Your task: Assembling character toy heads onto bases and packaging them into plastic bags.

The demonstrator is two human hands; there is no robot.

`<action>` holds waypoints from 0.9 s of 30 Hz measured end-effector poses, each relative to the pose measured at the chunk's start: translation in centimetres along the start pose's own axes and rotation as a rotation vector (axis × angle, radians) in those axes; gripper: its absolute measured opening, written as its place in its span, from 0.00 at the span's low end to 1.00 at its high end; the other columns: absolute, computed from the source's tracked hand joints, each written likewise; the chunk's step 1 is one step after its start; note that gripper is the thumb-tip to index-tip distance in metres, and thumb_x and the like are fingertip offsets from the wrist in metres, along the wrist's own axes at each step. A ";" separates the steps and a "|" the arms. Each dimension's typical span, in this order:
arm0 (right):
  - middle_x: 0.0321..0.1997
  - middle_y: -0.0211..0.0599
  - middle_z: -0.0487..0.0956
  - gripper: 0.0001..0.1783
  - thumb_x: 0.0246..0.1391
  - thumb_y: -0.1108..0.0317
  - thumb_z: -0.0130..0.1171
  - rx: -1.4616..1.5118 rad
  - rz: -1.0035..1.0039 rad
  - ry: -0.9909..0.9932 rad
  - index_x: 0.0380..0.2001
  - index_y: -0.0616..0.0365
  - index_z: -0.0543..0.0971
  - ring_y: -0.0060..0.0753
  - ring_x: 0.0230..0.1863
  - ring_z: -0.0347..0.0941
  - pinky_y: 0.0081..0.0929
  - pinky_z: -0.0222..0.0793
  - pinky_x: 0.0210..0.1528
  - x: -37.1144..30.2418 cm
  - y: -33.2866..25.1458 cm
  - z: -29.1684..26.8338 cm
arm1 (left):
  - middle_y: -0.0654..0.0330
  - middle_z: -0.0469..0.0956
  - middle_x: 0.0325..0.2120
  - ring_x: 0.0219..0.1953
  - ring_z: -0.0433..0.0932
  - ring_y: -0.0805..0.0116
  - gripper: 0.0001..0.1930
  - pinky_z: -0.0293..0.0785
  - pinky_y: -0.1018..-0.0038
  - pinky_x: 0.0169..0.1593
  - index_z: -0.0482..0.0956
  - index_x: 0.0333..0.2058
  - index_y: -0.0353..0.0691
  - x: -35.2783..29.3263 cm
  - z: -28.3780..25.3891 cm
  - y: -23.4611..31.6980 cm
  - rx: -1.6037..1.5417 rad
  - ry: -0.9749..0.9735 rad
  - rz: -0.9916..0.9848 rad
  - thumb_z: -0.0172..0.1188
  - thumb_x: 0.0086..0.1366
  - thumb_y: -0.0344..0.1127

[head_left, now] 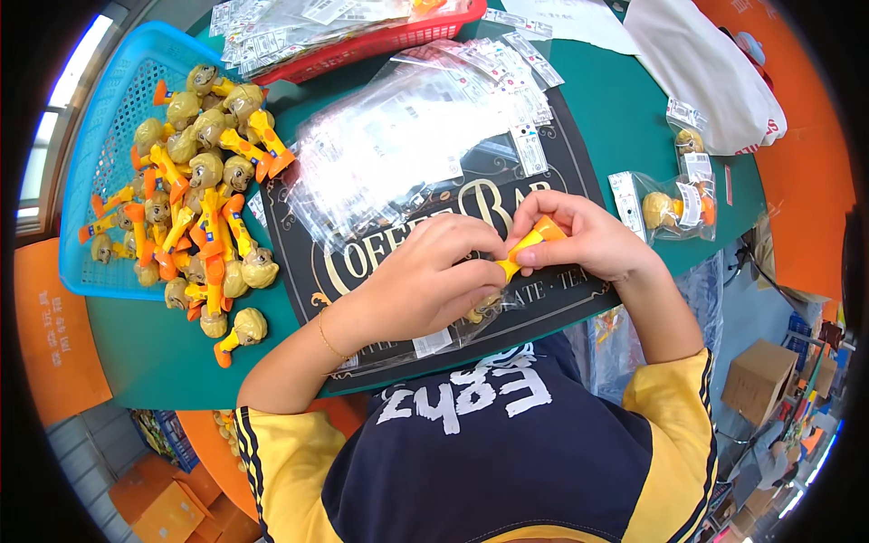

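Note:
My right hand (584, 237) pinches the orange end of a yellow-and-orange toy figure (534, 242) between thumb and fingers. On the toy's other side, my left hand (434, 271) is closed, its fingertips meeting the yellow part. Below these fingers shows a clear plastic bag (471, 337) with something gold in it, probably the toy's head. The left fingers partly hide the bag, so how far the toy sits inside cannot be told. Both hands are over a black printed mat (380, 312), beside a pile of flat clear bags (398, 136) with white labels.
At left, a blue plastic basket (77, 217) overflows with gold-headed toys (206, 170), some spilling onto the green table (136, 353). A red basket (380, 43) of bags stands at the back. Bagged toys (665, 210) lie at right, near a white cloth (692, 77).

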State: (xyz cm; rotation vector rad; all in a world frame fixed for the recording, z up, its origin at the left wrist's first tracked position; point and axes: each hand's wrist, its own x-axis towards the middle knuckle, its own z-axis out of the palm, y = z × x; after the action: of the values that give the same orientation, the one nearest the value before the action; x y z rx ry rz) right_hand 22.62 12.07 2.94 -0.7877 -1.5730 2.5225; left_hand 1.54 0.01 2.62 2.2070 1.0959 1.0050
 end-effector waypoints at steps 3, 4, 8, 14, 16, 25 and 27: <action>0.40 0.40 0.79 0.12 0.50 0.78 0.63 0.193 0.041 0.135 0.37 0.60 0.72 0.26 0.36 0.77 0.20 0.75 0.40 -0.8 0.1 -0.5 | 0.59 0.71 0.42 0.46 0.72 0.56 0.11 0.68 0.64 0.49 0.78 0.33 0.43 -0.2 -0.5 0.0 0.041 0.053 -0.005 0.65 0.50 0.26; 0.41 0.42 0.79 0.12 0.50 0.78 0.62 0.299 0.054 0.242 0.37 0.60 0.72 0.27 0.35 0.78 0.21 0.76 0.40 -1.1 0.1 -0.5 | 0.59 0.71 0.42 0.46 0.72 0.56 0.11 0.69 0.64 0.49 0.79 0.33 0.43 -0.3 -0.6 0.0 0.067 0.089 -0.028 0.65 0.50 0.26; 0.41 0.41 0.79 0.11 0.51 0.78 0.61 0.220 0.003 0.238 0.37 0.59 0.71 0.27 0.34 0.78 0.21 0.76 0.40 -1.7 0.8 0.1 | 0.59 0.71 0.42 0.47 0.72 0.57 0.11 0.69 0.65 0.48 0.79 0.34 0.45 -0.2 -0.3 0.2 0.032 0.099 -0.052 0.66 0.49 0.27; 0.43 0.37 0.77 0.12 0.54 0.76 0.60 0.158 -0.019 0.126 0.41 0.59 0.71 0.26 0.41 0.76 0.21 0.74 0.44 -0.9 0.5 2.3 | 0.58 0.72 0.44 0.43 0.75 0.57 0.12 0.71 0.67 0.45 0.80 0.34 0.46 -0.2 0.1 0.6 0.056 0.005 -0.004 0.66 0.49 0.27; 0.46 0.40 0.75 0.12 0.57 0.74 0.56 0.375 0.110 0.142 0.44 0.60 0.70 0.32 0.41 0.78 0.23 0.76 0.47 -0.7 0.5 1.9 | 0.57 0.72 0.43 0.43 0.75 0.57 0.12 0.72 0.68 0.44 0.80 0.35 0.45 -0.2 -0.1 0.5 0.068 0.046 -0.018 0.66 0.49 0.27; 0.48 0.45 0.76 0.13 0.60 0.71 0.53 0.422 0.027 0.289 0.46 0.57 0.66 0.30 0.41 0.77 0.22 0.75 0.46 -0.8 1.4 2.7 | 0.55 0.70 0.45 0.42 0.75 0.63 0.09 0.74 0.72 0.43 0.80 0.36 0.41 -0.2 -0.5 0.9 0.013 0.095 -0.151 0.65 0.54 0.26; 0.46 0.41 0.76 0.13 0.59 0.73 0.55 0.103 -0.105 0.160 0.45 0.57 0.65 0.24 0.43 0.75 0.19 0.73 0.44 -0.5 2.0 3.2 | 0.54 0.70 0.45 0.41 0.75 0.63 0.09 0.75 0.72 0.43 0.80 0.36 0.40 -0.3 0.0 0.9 -0.001 0.105 -0.155 0.65 0.55 0.26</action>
State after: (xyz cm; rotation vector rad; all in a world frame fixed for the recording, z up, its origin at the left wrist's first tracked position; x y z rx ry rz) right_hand 22.04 8.32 2.53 -0.8469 -1.3855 2.3806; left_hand 1.83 -0.72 3.15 2.0523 1.2905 1.0635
